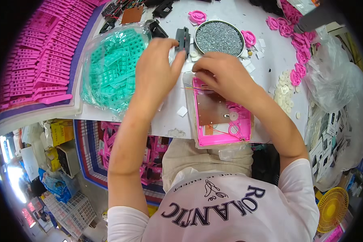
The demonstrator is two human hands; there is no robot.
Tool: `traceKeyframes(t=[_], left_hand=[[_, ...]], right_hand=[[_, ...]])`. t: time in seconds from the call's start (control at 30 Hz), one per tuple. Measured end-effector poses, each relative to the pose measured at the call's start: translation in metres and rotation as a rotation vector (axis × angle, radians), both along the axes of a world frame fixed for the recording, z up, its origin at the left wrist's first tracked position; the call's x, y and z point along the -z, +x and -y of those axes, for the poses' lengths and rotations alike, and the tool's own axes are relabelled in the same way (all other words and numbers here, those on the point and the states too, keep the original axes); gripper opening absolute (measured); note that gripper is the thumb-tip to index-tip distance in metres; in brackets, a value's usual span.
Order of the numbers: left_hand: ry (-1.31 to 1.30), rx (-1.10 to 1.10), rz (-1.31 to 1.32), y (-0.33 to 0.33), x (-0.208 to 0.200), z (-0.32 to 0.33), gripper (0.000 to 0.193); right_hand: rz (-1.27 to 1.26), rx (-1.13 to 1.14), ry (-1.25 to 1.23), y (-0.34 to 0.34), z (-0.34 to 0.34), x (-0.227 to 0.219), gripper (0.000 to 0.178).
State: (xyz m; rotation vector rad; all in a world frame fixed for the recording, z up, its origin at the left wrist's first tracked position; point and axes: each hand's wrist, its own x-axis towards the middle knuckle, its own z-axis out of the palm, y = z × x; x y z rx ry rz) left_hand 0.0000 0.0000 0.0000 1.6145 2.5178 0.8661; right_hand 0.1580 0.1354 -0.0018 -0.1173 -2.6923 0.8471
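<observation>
My left hand (159, 66) has thumb and index finger at a small black plastic part (183, 39), gripping its near left side. Beside it, my right hand (226, 74) is closed, its curled fingers above the far edge of a pink plastic casing (224, 138). Whatever those fingertips hold is hidden. Inside the casing lie a brown circuit board (209, 107), thin wires and a small pale disc (233, 116). The casing rests at the table's near edge, in front of my lap. Just beyond my right hand stands a round tin of small metal screws (219, 38).
To the left are a clear bag of green keypads (113, 68) and stacked pink casings (48, 52). Pink ring-shaped parts (300, 56) and white discs (284, 90) lie right. Black parts (163, 8) sit at the back. Below the table is a striped bag (93, 155) of pink parts.
</observation>
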Motion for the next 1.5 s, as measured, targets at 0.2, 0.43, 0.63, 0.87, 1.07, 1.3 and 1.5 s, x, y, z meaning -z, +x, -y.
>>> traceKeyframes(t=[0.2, 0.43, 0.63, 0.87, 1.07, 1.3, 1.5], left_hand=[[0.11, 0.125, 1.213, 0.055, 0.003, 0.031, 0.023], [0.001, 0.257, 1.144, 0.047, 0.023, 0.034, 0.022], [0.088, 0.135, 1.082, 0.057, 0.018, 0.035, 0.014], [0.288, 0.137, 0.493, 0.074, 0.022, 0.04, 0.012], [0.465, 0.296, 0.23, 0.065, 0.036, 0.04, 0.018], [0.356, 0.147, 0.421, 0.069, 0.031, 0.047, 0.016], [0.469, 0.176, 0.43, 0.067, 0.045, 0.047, 0.015]], right_hand=[[-0.389, 0.003, -0.128, 0.03, 0.012, 0.008, 0.012], [-0.444, -0.044, -0.184, 0.041, 0.011, 0.021, 0.017], [-0.386, -0.036, -0.164, 0.045, 0.007, 0.011, 0.026], [-0.223, 0.031, -0.176, 0.066, 0.022, 0.004, 0.038], [-0.144, 0.004, 0.138, 0.059, 0.018, -0.003, 0.047], [-0.195, -0.124, 0.193, 0.027, -0.012, -0.021, 0.05], [-0.014, -0.146, -0.029, 0.038, 0.01, -0.019, 0.052]])
